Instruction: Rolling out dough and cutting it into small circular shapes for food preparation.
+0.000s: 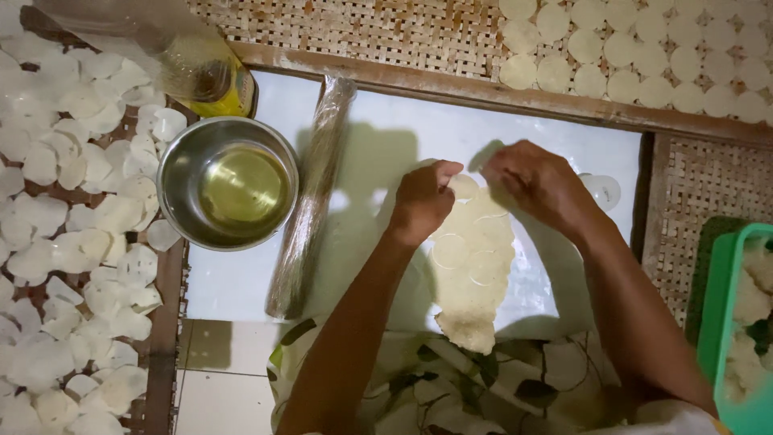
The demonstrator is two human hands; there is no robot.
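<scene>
Pinching a cut round [464, 187] off the dough sheet [471, 266] — left hand [423, 201] fingers closed on it; right hand [535, 181] fingers' grip unclear

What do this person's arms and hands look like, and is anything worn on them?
Both forearms are bare to above the elbow: no sleeves, gloves or watch in view. The left hand and right hand show no rings that I can make out. A leaf-print cloth covers the lap.

Bare board [378, 161] lies open between the rolling pin [310, 201] and the dough [471, 266]. The oil bowl [228, 184] and bottle [201, 72] block the left; a green tub [725, 322] crowds the right.
</scene>
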